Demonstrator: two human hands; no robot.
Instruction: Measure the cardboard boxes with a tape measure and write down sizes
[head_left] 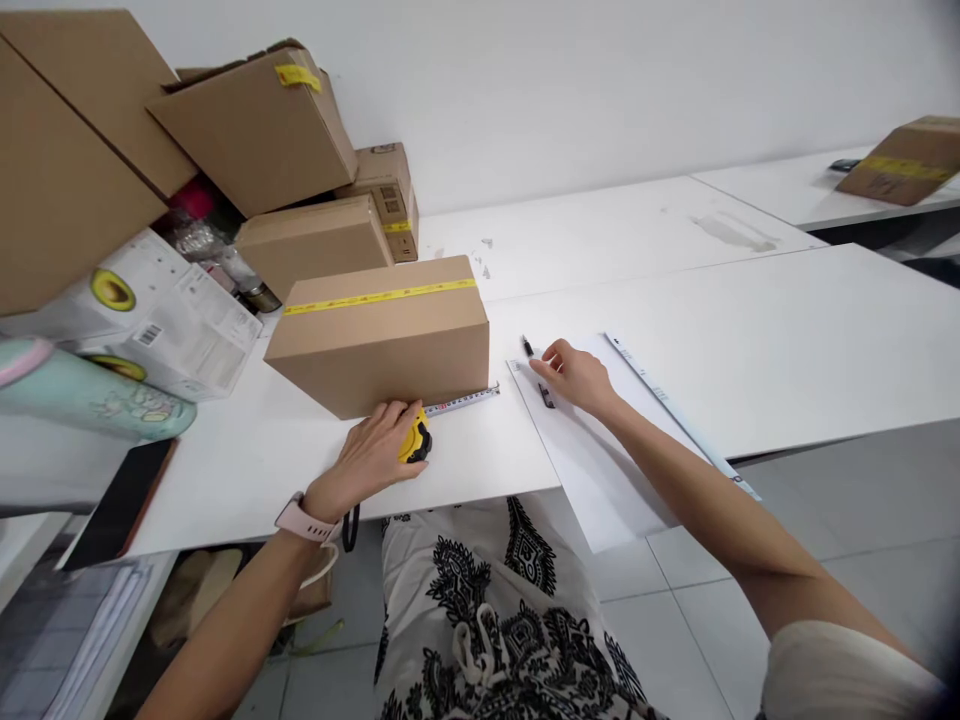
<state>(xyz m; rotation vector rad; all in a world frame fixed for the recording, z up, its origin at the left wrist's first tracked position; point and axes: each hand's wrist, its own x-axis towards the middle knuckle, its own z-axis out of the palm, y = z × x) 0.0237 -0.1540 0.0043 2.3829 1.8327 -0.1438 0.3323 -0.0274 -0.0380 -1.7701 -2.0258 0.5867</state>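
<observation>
Left hand gripping yellow tape measure, blade extended along cardboard box base on bench | right hand at pen over paper, grip unclear | risk: loosened left hold could skew blade; overhanging paper may slide off

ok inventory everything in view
taped cardboard box: 1, brown, centre left
tape measure: 1, yellow, by box
paper: 1 visible, white, centre
pen: 1, black, paper's corner
strip: 1, bluish, beside paper
other cardboard boxes: several, brown, left, far right
avocado packaging: count unclear, white, left
bottle: 1, mint, left
phone or tablet: 1, black, left
tabletops: several, white, throughout
wall: 1, white, behind
printed garment: 1, black-white, bottom
watch: 1, pink, foreground
left hand, right hand: 2, bare, table
</observation>
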